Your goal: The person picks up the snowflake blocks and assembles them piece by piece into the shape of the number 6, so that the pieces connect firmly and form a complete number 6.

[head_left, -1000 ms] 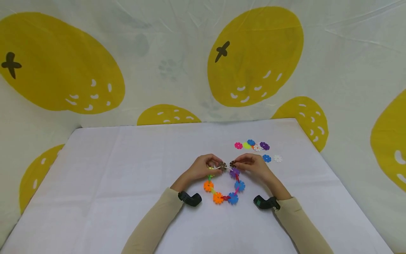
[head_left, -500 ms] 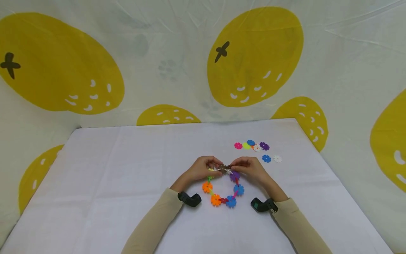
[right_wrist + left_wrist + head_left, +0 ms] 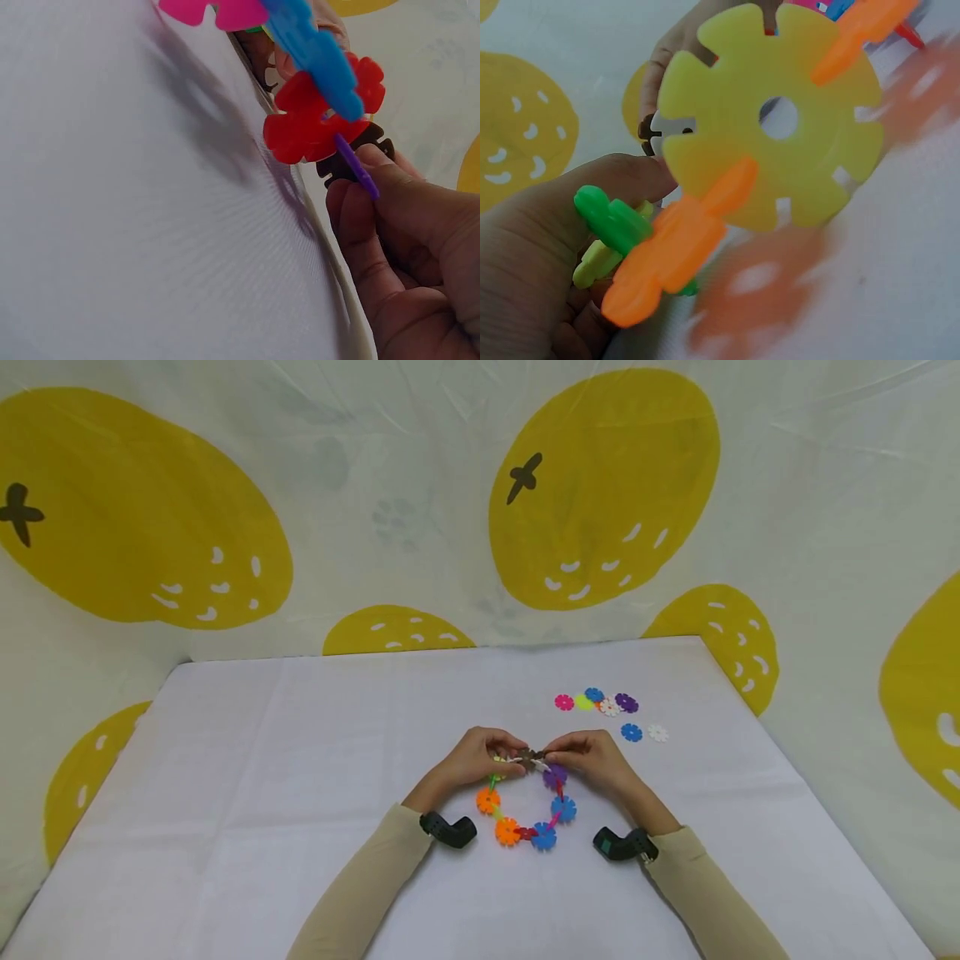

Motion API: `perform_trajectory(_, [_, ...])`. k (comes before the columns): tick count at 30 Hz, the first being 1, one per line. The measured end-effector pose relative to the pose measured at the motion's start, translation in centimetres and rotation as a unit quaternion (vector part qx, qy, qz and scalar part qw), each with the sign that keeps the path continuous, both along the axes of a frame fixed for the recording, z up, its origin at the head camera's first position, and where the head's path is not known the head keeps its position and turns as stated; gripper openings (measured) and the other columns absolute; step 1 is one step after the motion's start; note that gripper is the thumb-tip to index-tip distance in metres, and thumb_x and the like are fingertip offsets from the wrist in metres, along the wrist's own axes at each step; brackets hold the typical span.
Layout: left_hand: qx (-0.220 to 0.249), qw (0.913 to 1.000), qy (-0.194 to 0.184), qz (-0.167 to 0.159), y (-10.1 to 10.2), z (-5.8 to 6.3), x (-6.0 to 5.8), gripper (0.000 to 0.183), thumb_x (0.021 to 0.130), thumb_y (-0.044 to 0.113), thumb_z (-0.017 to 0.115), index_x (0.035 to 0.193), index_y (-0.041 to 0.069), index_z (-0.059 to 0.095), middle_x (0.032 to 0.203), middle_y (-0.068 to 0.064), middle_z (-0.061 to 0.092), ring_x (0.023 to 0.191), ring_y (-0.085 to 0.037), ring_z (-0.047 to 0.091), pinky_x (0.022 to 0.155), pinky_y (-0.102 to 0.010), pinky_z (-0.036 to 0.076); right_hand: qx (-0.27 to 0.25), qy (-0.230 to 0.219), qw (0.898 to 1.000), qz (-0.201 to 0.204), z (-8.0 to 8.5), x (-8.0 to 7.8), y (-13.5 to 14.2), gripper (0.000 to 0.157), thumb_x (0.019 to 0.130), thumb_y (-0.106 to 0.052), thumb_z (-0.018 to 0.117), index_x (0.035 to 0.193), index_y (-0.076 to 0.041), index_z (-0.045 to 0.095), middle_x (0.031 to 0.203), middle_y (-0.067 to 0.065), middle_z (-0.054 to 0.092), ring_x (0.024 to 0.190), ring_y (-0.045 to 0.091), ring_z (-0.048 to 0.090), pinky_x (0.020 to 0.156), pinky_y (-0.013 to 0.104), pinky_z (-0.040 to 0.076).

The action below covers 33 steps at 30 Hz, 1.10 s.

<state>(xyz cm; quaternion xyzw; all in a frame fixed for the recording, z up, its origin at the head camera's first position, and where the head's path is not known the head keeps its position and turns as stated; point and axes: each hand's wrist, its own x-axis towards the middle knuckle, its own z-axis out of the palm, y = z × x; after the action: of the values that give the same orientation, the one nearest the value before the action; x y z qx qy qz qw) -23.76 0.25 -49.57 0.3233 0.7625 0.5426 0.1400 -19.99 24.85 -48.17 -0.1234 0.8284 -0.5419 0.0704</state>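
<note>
A ring of interlocked notched plastic discs hangs between both hands, with orange (image 3: 488, 801), blue (image 3: 543, 837) and purple (image 3: 556, 776) discs among them. My left hand (image 3: 476, 758) pinches a brown disc (image 3: 528, 760) at the top of the ring. Between right thumb and forefinger, my right hand (image 3: 594, 755) pinches a dark brown disc (image 3: 335, 169), whose edge meets the left hand's brown disc in the head view. A yellow disc (image 3: 705, 90) looms large in the left wrist view, covering part of the work. Red discs (image 3: 304, 135) partly hide the right fingertips' disc.
Beyond the hands on the white-covered table (image 3: 315, 735) lie loose discs: pink (image 3: 564, 702), purple (image 3: 626, 703), blue (image 3: 632, 732) and white (image 3: 657, 733), some overlapping. A printed cloth (image 3: 420, 510) rises behind the table's back edge.
My right hand has moved left and slightly down, bringing its dark brown disc against the one in my left hand. The lower ring has shifted a little left and toward me.
</note>
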Motion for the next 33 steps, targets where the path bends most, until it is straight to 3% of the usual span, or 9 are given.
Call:
perform_trajectory(12, [0.021,0.9996,0.008,-0.016,-0.01,-0.04,-0.07,0.032,0.077,0.009,0.083,0.107,0.001,0.074,0.090,-0.008,0.072,0.074,-0.004,0.056,0.065,-0.021,0.047,-0.027,-0.006,1.000,0.000,-0.16,-0.02,-0.02,0.020,0.086,-0.011,0.074,0.099,0.005,0.073,0.093,0.014,0.074,0.083,0.013,0.069,0.078,0.022,0.054])
perform_trajectory(22, [-0.024,0.9996,0.012,-0.011,0.19,0.15,0.19,0.035,0.080,0.013,0.082,0.113,0.007,0.071,0.091,0.000,0.067,0.075,-0.006,0.054,0.069,-0.020,0.045,-0.017,-0.002,1.000,0.008,0.21,-0.04,-0.28,0.018,0.087,-0.006,0.072,0.101,0.005,0.072,0.096,0.017,0.073,0.084,0.010,0.069,0.078,0.020,0.053])
perform_trajectory(28, [-0.036,0.9983,0.042,-0.021,0.29,0.25,0.22,0.036,0.079,0.018,0.083,0.112,0.011,0.072,0.085,0.002,0.062,0.068,-0.006,0.048,0.062,-0.020,0.040,-0.016,-0.005,0.999,0.042,0.14,-0.19,-0.11,0.018,0.088,-0.005,0.071,0.104,0.004,0.071,0.100,0.018,0.072,0.088,0.013,0.069,0.081,0.022,0.053])
perform_trajectory(33, [-0.040,0.9983,0.037,-0.019,0.27,0.26,0.25,0.034,0.079,0.018,0.082,0.110,0.011,0.072,0.083,0.003,0.060,0.065,-0.006,0.047,0.061,-0.019,0.038,0.007,0.002,0.999,0.033,0.14,-0.16,0.37,0.021,0.088,-0.012,0.072,0.106,0.000,0.072,0.102,0.014,0.072,0.089,0.013,0.068,0.082,0.020,0.052])
